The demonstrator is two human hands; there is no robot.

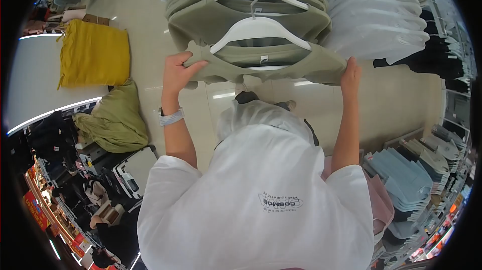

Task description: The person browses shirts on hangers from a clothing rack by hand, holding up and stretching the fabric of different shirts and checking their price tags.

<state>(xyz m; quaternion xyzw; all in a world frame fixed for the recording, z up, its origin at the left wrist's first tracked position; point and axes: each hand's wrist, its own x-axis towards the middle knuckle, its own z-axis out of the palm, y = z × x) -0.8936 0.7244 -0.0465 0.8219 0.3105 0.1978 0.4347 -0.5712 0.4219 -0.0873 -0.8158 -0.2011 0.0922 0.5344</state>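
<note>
An olive-green shirt (211,66) hangs on a white hanger (261,31) at the front of a rack, its neckline facing me. My left hand (182,72) pinches the shirt at its left shoulder, thumb on the near side. At the right end of the same shirt, my right hand (351,73) is closed on the cloth. The fabric is spread between the two hands. Behind it, more olive shirts (196,24) hang on white hangers from a metal rail.
White garments in clear covers (376,19) hang at the upper right. A yellow cloth bundle (95,54) and a green cloth (120,119) lie at the left. Light blue clothes (401,174) hang at the lower right. A person in black is at the lower left.
</note>
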